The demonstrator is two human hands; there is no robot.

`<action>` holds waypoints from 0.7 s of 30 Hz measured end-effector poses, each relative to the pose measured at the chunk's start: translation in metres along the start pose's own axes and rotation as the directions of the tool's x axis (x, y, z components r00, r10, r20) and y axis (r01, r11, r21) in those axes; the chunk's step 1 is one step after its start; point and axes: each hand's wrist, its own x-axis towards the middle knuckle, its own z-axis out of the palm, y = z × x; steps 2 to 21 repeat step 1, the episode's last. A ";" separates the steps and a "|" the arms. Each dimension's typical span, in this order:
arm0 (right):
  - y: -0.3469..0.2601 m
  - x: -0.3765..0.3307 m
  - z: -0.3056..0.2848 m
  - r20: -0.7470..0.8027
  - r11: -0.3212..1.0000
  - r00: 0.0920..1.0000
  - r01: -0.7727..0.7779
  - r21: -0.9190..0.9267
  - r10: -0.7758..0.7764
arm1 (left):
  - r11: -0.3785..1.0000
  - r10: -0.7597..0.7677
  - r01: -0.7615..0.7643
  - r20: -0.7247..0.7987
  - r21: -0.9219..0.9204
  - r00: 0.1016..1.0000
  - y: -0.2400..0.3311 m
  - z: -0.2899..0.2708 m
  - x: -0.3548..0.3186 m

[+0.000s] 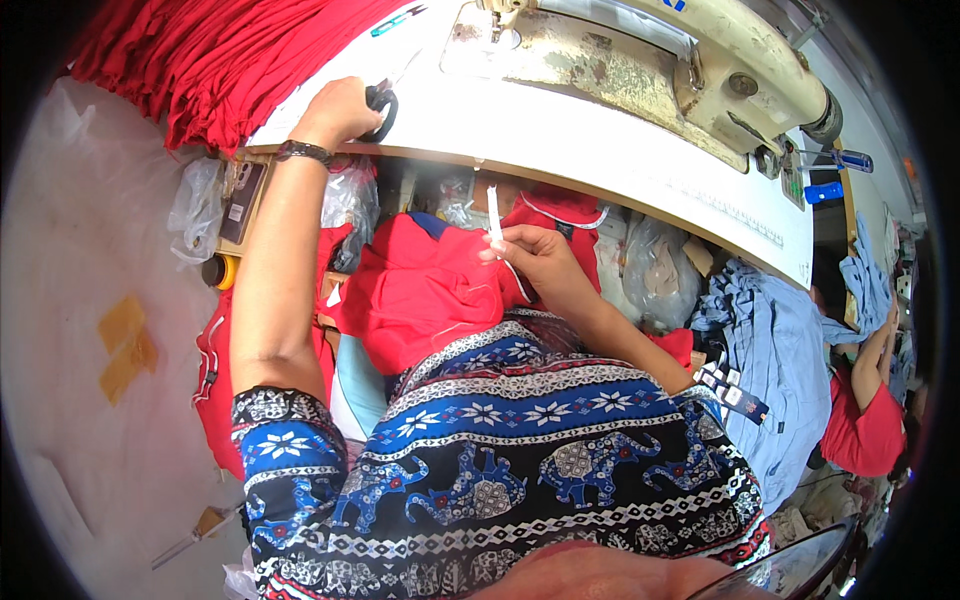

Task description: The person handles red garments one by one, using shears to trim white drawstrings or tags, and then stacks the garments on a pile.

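My left hand point(343, 110) is at the front edge of the white sewing table, its fingers closed at the black handles of a pair of scissors point(387, 112). The scissors' blades point away from me across the tabletop. Lower and to the right, my right hand point(540, 258) pinches a narrow white strip point(494, 212) between thumb and fingers, and the strip stands nearly upright. Red fabric point(425, 285) lies across my lap beneath the right hand. The far part of the left hand's fingers is hidden behind the hand itself.
A sewing machine point(640, 80) stands on the white table point(600, 135). Red fabric pieces point(210, 60) pile up at the far left, near a small teal thread snipper point(397, 20). Light blue garments point(770, 360) hang at right. Another person's red sleeve point(865, 425) shows beyond them.
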 end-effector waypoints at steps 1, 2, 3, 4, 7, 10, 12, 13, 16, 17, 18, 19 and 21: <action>0.003 0.000 -0.002 -0.001 1.000 1.000 -0.012 0.025 0.012 | 0.996 -0.020 0.014 0.059 0.089 0.998 0.000 -0.006 -0.005; 0.003 0.000 -0.002 -0.001 1.000 1.000 -0.012 0.025 0.012 | 0.996 -0.020 0.014 0.059 0.089 0.998 0.000 -0.006 -0.005; 0.003 0.000 -0.002 -0.001 1.000 1.000 -0.012 0.025 0.012 | 0.996 -0.020 0.014 0.059 0.089 0.998 0.000 -0.006 -0.005; 0.003 0.000 -0.002 -0.001 1.000 1.000 -0.012 0.025 0.012 | 0.996 -0.020 0.014 0.059 0.089 0.998 0.000 -0.006 -0.005; 0.003 0.000 -0.002 -0.001 1.000 1.000 -0.012 0.025 0.012 | 0.996 -0.020 0.014 0.059 0.089 0.998 0.000 -0.006 -0.005; 0.003 0.000 -0.002 -0.001 1.000 1.000 -0.012 0.025 0.012 | 0.996 -0.020 0.014 0.059 0.089 0.998 0.000 -0.006 -0.005; 0.003 0.000 -0.002 -0.001 1.000 1.000 -0.012 0.025 0.012 | 0.996 -0.020 0.014 0.059 0.089 0.998 0.000 -0.006 -0.005; 0.003 0.000 -0.002 -0.001 1.000 1.000 -0.012 0.025 0.012 | 0.996 -0.020 0.014 0.059 0.089 0.998 0.000 -0.006 -0.005; 0.003 0.000 -0.002 -0.001 1.000 1.000 -0.012 0.025 0.012 | 0.996 -0.020 0.014 0.059 0.089 0.998 0.000 -0.006 -0.005; 0.003 0.000 -0.002 -0.001 1.000 1.000 -0.012 0.025 0.012 | 0.996 -0.020 0.014 0.059 0.089 0.998 0.000 -0.006 -0.005; 0.003 0.000 -0.002 -0.001 1.000 1.000 -0.012 0.025 0.012 | 0.996 -0.020 0.014 0.059 0.089 0.998 0.000 -0.006 -0.005; 0.003 0.000 -0.002 -0.001 1.000 1.000 -0.012 0.025 0.012 | 0.996 -0.020 0.014 0.059 0.089 0.998 0.000 -0.006 -0.005; 0.003 0.000 -0.002 -0.001 1.000 1.000 -0.012 0.025 0.012 | 0.996 -0.020 0.014 0.059 0.089 0.998 0.000 -0.006 -0.005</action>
